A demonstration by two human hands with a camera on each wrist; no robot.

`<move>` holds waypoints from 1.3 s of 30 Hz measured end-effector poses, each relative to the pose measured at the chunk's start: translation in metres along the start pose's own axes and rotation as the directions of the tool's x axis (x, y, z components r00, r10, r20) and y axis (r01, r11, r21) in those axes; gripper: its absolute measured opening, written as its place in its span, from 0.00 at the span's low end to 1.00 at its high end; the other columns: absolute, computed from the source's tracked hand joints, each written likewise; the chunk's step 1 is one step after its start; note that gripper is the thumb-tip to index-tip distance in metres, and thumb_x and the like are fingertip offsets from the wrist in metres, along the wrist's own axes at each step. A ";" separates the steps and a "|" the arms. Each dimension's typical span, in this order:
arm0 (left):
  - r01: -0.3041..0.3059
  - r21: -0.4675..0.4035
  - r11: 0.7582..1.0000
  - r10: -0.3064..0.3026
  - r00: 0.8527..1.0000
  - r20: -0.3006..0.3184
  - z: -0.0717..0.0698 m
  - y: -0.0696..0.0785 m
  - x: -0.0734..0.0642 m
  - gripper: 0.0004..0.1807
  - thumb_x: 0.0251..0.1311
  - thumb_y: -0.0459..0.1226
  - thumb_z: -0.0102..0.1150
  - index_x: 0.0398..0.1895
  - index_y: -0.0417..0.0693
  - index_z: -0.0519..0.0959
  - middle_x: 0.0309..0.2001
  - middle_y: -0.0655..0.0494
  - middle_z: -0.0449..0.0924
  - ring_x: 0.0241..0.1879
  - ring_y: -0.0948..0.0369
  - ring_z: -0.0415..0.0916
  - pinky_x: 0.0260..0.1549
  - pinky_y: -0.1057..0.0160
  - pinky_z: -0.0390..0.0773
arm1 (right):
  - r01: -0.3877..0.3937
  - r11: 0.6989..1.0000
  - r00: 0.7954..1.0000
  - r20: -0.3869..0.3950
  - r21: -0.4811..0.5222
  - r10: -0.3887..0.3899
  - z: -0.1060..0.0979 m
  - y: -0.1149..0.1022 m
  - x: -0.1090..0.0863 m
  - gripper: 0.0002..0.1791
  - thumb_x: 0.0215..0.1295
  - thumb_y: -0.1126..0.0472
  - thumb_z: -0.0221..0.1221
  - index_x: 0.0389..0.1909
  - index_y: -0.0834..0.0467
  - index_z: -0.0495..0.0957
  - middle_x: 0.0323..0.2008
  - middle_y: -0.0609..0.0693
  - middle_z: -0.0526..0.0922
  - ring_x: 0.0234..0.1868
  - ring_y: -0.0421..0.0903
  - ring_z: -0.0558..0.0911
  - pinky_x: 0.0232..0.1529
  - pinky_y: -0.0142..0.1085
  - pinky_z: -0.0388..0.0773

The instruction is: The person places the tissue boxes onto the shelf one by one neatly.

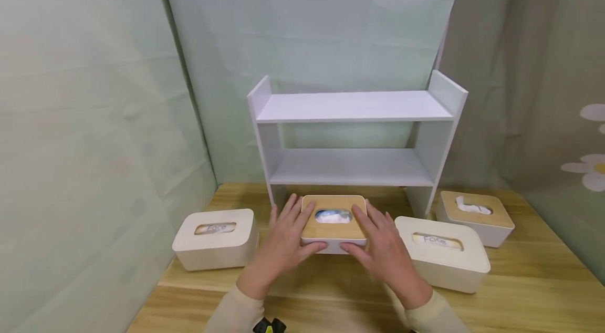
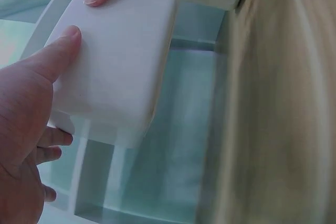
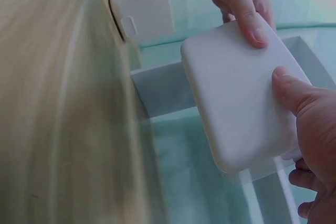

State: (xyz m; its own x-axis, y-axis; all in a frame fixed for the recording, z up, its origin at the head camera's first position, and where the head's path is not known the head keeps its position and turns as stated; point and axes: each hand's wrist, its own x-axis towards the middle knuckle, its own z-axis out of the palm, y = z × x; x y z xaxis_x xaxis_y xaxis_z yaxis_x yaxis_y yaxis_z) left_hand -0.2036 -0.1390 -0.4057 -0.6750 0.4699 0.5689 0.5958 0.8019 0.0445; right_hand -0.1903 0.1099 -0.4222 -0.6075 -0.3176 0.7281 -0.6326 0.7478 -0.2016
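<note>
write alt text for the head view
A person's left hand and right hand hold a wood-topped tissue box before a white shelf on a wooden table. A cream box sits left; right are another cream box and a second wood-topped box.

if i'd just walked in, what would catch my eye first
Likely the white shelf, standing at the back of the table. In front of it, two hands hold a wood-topped tissue box. A cream box sits on their left, a second cream box on their right.

Pale fabric drape [image 1: 94, 112] at nine o'clock, backdrop [image 1: 340, 18] at twelve, flowered curtain [image 1: 543, 81] at three; white shelf [image 1: 352, 166] stands on wood-grain desk [image 1: 331, 291].
</note>
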 end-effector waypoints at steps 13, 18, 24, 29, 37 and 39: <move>-0.028 0.093 0.995 0.030 0.999 -0.020 -0.033 -0.009 0.039 0.49 0.52 0.65 0.60 0.71 0.45 0.63 0.66 0.39 0.66 0.69 0.44 0.56 0.57 0.30 0.58 | 0.108 0.994 0.994 -0.032 -0.016 -0.109 -0.021 0.006 0.048 0.46 0.51 0.42 0.70 0.66 0.62 0.68 0.62 0.66 0.70 0.60 0.61 0.72 0.55 0.60 0.68; -0.039 0.082 0.996 0.042 0.998 -0.043 -0.040 -0.015 0.050 0.49 0.52 0.63 0.62 0.70 0.44 0.63 0.65 0.38 0.67 0.69 0.43 0.57 0.57 0.30 0.59 | 0.130 0.991 0.990 -0.044 -0.043 -0.132 -0.024 0.007 0.064 0.45 0.51 0.41 0.69 0.66 0.62 0.68 0.62 0.67 0.70 0.57 0.61 0.75 0.52 0.58 0.70; -0.037 0.071 0.997 0.039 0.999 -0.035 -0.045 -0.024 0.064 0.48 0.54 0.63 0.59 0.70 0.44 0.63 0.65 0.39 0.66 0.70 0.43 0.55 0.58 0.30 0.58 | 0.120 0.992 0.992 -0.041 -0.039 -0.121 -0.023 0.010 0.080 0.45 0.51 0.43 0.70 0.66 0.62 0.68 0.62 0.67 0.70 0.56 0.61 0.75 0.50 0.57 0.70; -0.018 0.021 1.000 0.018 1.000 -0.008 -0.049 -0.030 0.074 0.46 0.56 0.64 0.57 0.70 0.44 0.63 0.66 0.42 0.66 0.70 0.44 0.53 0.59 0.30 0.56 | 0.078 0.996 0.997 0.001 -0.041 -0.078 -0.024 0.012 0.089 0.44 0.53 0.42 0.68 0.67 0.62 0.66 0.63 0.66 0.69 0.58 0.61 0.74 0.56 0.59 0.67; -0.008 -0.002 1.000 0.008 1.000 -0.006 -0.053 -0.034 0.082 0.46 0.56 0.62 0.58 0.70 0.44 0.63 0.65 0.42 0.67 0.69 0.43 0.56 0.59 0.31 0.57 | 0.100 0.995 0.995 -0.015 -0.017 -0.100 -0.028 0.012 0.103 0.43 0.54 0.43 0.68 0.66 0.62 0.67 0.63 0.66 0.69 0.57 0.60 0.74 0.54 0.54 0.70; -0.006 -0.008 1.000 0.006 1.000 0.000 -0.051 -0.038 0.085 0.46 0.56 0.62 0.59 0.71 0.44 0.62 0.65 0.42 0.67 0.69 0.43 0.56 0.58 0.31 0.57 | 0.096 0.995 0.995 -0.010 -0.008 -0.096 -0.027 0.012 0.106 0.42 0.54 0.43 0.68 0.65 0.62 0.67 0.63 0.65 0.69 0.57 0.59 0.74 0.55 0.54 0.69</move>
State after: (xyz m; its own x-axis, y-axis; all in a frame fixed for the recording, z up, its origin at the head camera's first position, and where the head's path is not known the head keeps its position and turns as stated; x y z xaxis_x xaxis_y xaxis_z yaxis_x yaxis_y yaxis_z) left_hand -0.2611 -0.1484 -0.3169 -0.6716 0.4744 0.5690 0.6031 0.7962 0.0480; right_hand -0.2491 0.1013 -0.3295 -0.5390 -0.3817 0.7509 -0.6838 0.7188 -0.1254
